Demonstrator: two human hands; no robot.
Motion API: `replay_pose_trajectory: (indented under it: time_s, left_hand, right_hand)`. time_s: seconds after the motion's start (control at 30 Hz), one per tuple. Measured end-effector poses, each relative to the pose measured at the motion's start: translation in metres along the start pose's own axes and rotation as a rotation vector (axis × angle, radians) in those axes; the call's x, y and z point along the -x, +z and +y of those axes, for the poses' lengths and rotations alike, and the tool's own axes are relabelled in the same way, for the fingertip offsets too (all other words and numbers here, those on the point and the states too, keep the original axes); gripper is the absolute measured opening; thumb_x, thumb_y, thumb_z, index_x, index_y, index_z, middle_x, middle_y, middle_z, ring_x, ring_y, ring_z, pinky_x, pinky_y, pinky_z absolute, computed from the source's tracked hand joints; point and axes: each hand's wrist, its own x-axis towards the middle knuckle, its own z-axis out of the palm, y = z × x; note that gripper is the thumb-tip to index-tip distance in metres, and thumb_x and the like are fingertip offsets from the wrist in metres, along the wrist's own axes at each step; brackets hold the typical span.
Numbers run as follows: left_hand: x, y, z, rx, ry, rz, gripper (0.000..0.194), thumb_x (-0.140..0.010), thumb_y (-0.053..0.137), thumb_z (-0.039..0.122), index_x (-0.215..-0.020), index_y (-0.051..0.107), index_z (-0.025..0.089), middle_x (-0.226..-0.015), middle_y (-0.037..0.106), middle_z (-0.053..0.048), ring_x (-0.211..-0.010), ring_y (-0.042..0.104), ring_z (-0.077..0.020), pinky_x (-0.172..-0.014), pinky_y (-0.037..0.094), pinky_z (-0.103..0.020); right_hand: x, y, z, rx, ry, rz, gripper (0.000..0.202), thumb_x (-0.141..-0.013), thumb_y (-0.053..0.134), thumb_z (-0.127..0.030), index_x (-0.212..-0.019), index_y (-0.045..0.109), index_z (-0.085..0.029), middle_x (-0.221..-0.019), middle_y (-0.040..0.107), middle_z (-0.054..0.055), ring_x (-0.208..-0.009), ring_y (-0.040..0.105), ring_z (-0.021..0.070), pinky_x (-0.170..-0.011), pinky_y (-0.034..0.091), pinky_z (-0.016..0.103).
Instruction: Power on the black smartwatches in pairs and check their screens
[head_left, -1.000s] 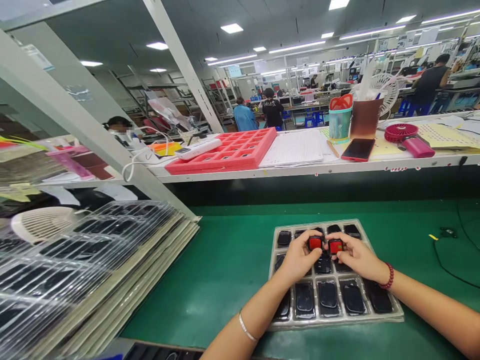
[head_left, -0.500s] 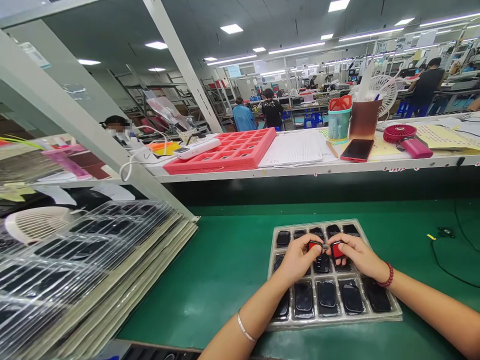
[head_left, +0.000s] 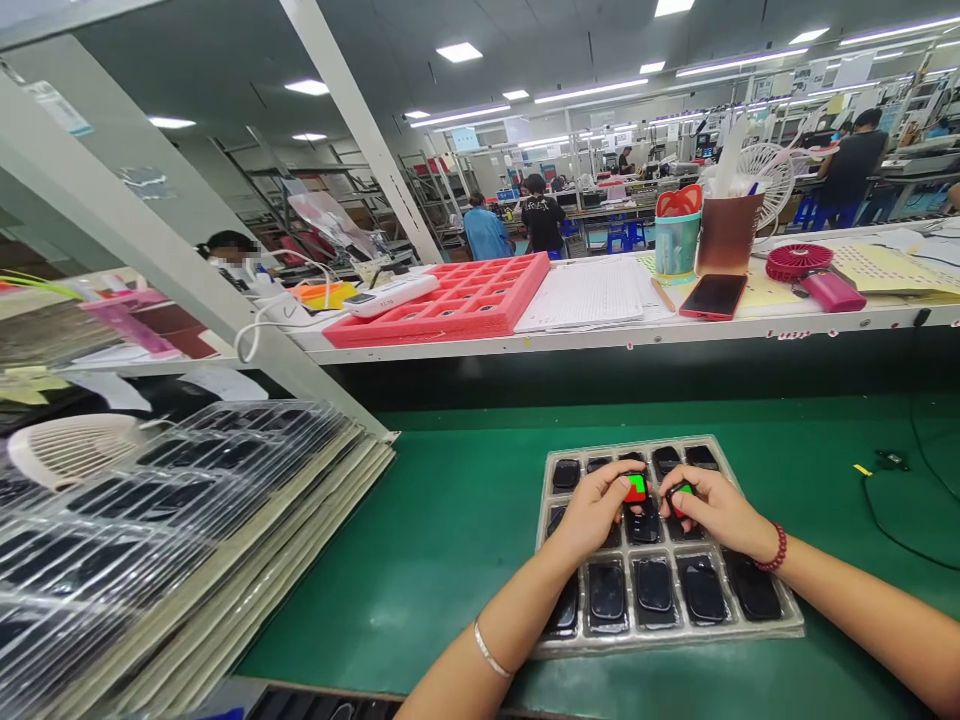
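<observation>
Over a clear plastic tray (head_left: pixel 667 640), my left hand (head_left: pixel 596 508) is closed on a small black smartwatch body (head_left: pixel 636 488) whose lit screen shows green and red. My right hand (head_left: pixel 716 508) grips a second smartwatch body (head_left: pixel 681 498), also lit green and red, with the thumb on its screen. Both are held just above the tray, close together but apart. Dark-screened smartwatch bodies (head_left: pixel 654 586) lie in the tray's compartments; my hands hide part of the middle row.
Stacked plastic trays (head_left: pixel 300 520) fill the left of the green bench (head_left: pixel 442 560). On the shelf ahead are a red foam tray (head_left: pixel 517 300), papers (head_left: pixel 585 295), a phone (head_left: pixel 714 297) and a pink handheld fan (head_left: pixel 832 290). A black cable (head_left: pixel 881 530) lies at the right.
Both lit screens have gone from red to part green, part red. My left thumb has shifted toward the screen's left edge, and the right watch is tilted differently.
</observation>
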Motion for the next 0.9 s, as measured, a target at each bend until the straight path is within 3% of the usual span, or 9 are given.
replay_pose_trajectory:
  time_s: [0.27, 0.47, 0.63, 0.9]
  left_hand:
    - [0.002, 0.003, 0.002, 0.02, -0.03, -0.05, 0.041, -0.079, 0.051, 0.018, -0.12, 0.052, 0.017, -0.094, 0.064, -0.007, -0.073, 0.06, -0.014, -0.052, 0.041, -0.019]
    - [0.001, 0.005, -0.003, 0.091, 0.024, -0.053, 0.046, -0.073, 0.051, 0.007, -0.117, 0.052, 0.018, -0.105, 0.062, -0.008, -0.09, 0.06, -0.0171, -0.075, 0.049, -0.029]
    - [-0.001, 0.005, -0.009, 0.076, 0.038, -0.048, 0.048, -0.069, 0.051, 0.004, -0.115, 0.052, 0.017, -0.104, 0.062, -0.008, -0.087, 0.059, -0.0168, -0.076, 0.049, -0.03]
    - [0.001, 0.003, -0.003, -0.028, 0.061, -0.007, 0.041, -0.07, 0.054, 0.007, -0.109, 0.055, 0.018, -0.097, 0.061, -0.006, -0.083, 0.058, -0.0159, -0.074, 0.046, -0.028]
  right_hand:
    - [-0.002, 0.0, 0.006, -0.008, -0.015, 0.005, 0.021, -0.082, 0.054, -0.027, -0.101, 0.052, -0.019, -0.083, 0.061, 0.002, -0.059, 0.053, 0.0107, -0.057, 0.047, 0.026]
    - [-0.003, -0.001, 0.012, -0.017, -0.016, 0.014, 0.031, -0.079, 0.056, -0.023, -0.108, 0.048, -0.022, -0.088, 0.058, 0.002, -0.062, 0.055, 0.0116, -0.058, 0.048, 0.026]
    - [-0.003, 0.0, 0.014, -0.012, -0.017, 0.003, 0.036, -0.078, 0.055, -0.019, -0.112, 0.047, -0.022, -0.083, 0.056, 0.0, -0.065, 0.056, 0.0128, -0.058, 0.048, 0.026]
    - [-0.002, 0.001, 0.013, 0.002, -0.024, -0.024, 0.039, -0.078, 0.049, -0.012, -0.115, 0.046, -0.024, -0.096, 0.057, 0.003, -0.067, 0.057, 0.0129, -0.061, 0.051, 0.027]
